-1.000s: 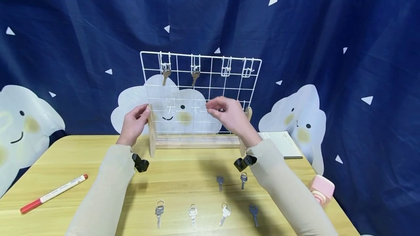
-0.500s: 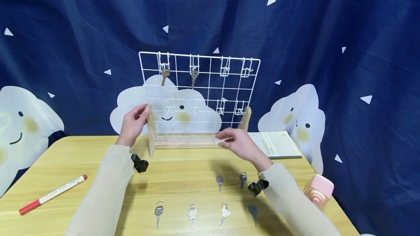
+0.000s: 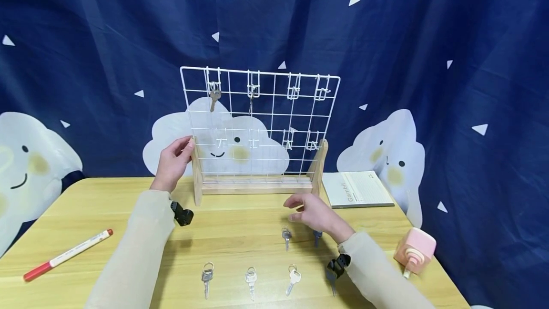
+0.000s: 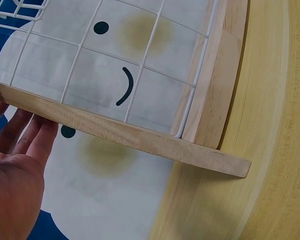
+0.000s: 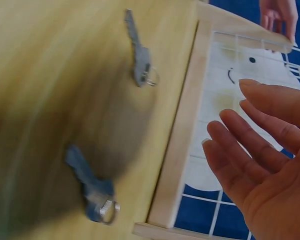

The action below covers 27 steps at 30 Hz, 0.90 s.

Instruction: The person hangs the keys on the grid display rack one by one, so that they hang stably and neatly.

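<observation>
left hand (image 3: 173, 162) gripping wire rack (image 3: 257, 128) post; right hand (image 3: 310, 212) empty, fingers relaxed, hovering over blue key (image 3: 317, 237) on table (image 3: 107, 204). risk of knocking it askew.

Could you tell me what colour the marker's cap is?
Red, on the marker; head view.

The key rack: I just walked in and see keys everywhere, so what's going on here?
A person steadies the white wire rack with the left hand at its left wooden post. Two keys hang on the top-row hooks; the other hooks are bare. The right hand is open, holds nothing and hovers low over the table, just above two loose keys. Four more keys lie in a row nearer the person. A red marker, a booklet and a pink gadget lie aside.
</observation>
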{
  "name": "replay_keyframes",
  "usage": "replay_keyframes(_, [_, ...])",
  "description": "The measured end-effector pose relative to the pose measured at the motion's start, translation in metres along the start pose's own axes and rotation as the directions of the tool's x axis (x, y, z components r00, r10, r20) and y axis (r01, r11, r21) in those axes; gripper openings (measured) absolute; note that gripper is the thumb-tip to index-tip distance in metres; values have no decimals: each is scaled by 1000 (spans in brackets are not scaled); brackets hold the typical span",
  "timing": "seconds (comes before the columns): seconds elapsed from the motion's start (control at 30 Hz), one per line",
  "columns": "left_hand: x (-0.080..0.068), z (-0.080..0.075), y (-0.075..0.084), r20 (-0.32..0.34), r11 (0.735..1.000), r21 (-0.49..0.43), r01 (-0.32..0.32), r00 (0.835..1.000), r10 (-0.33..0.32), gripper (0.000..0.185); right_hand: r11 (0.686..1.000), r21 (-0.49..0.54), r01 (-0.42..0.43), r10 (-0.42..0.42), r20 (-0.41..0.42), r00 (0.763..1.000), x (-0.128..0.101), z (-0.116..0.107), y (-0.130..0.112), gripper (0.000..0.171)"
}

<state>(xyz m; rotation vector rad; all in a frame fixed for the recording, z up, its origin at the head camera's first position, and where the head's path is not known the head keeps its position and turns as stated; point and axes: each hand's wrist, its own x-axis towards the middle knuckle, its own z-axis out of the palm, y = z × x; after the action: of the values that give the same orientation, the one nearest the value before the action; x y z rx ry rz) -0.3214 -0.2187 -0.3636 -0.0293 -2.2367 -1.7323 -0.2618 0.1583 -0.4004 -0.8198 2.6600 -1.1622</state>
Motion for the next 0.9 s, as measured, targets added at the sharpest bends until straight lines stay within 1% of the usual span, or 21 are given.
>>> replay_keyframes(0.17, [1,0,-1,-1,1000,-1,-3,1000,3,56,1000,-15,-24,24,27,999,-2,10,7,28])
replay_keyframes(0.23, [1,1,-2,-3,1000,0,-2,1000,2,57,999,-30,-19,20,40,999,-3,14,9,28])
replay_keyframes(0.37, [3,1,-4,-3,1000,2,6,1000,-6,58,996,-88,-8,13,58,998,-3,20,11,28])
replay_keyframes(0.47, [3,0,-4,-1,1000,1,8,1000,-8,58,989,-145,-20,30,66,997,-2,24,13,27])
replay_keyframes(0.6, [2,0,-4,-2,1000,5,14,1000,-14,58,981,-191,-30,45,73,996,-1,28,15,23])
replay_keyframes(0.77, [1,0,-3,-4,1000,4,13,1000,-13,58,977,-210,-41,56,68,996,1,30,19,17])
replay_keyframes(0.9, [0,0,-1,-2,1000,0,3,1000,-3,57,977,-209,-44,60,70,996,2,32,22,16])
